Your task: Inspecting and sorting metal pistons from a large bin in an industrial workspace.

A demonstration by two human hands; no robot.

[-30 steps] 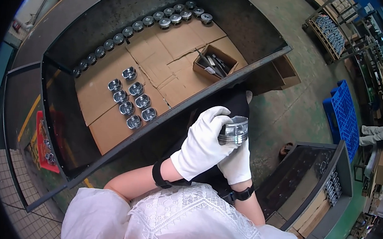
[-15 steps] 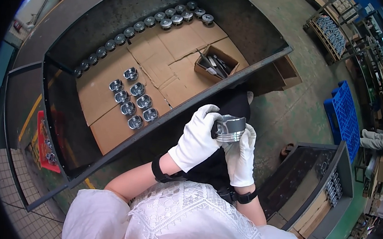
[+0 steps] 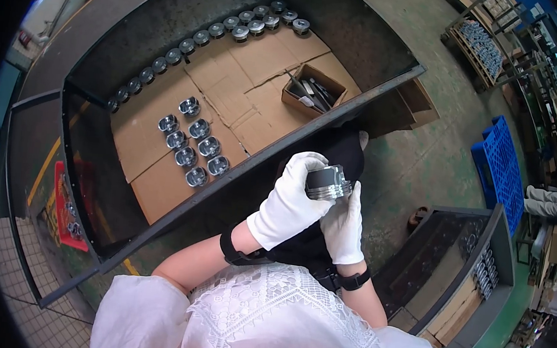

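Note:
Over my lap I hold a metal piston (image 3: 325, 180) with a dark grey skirt and shiny grooved rings. Closed around its left side is my white-gloved left hand (image 3: 291, 202). My right hand (image 3: 344, 229), gloved too, presses its fingers against the lower right side; some fingertips are hidden behind the piston. Beyond my hands, inside a dark metal bin lined with cardboard (image 3: 240, 118), a small group of pistons (image 3: 186, 157) lies at the near left. Another long row of pistons (image 3: 201, 38) lines the bin's far wall.
An open cardboard box (image 3: 315, 90) of dark tools sits in the bin, whose raised metal rim (image 3: 267, 153) runs between it and me. At right stand a second bin (image 3: 445, 257) with more pistons and a blue plastic pallet (image 3: 499, 165). A red crate (image 3: 64, 210) is at left.
The piston has turned between my hands, its grooved rings now tilted toward the lower left and its skirt facing another way. My right hand has shifted slightly left.

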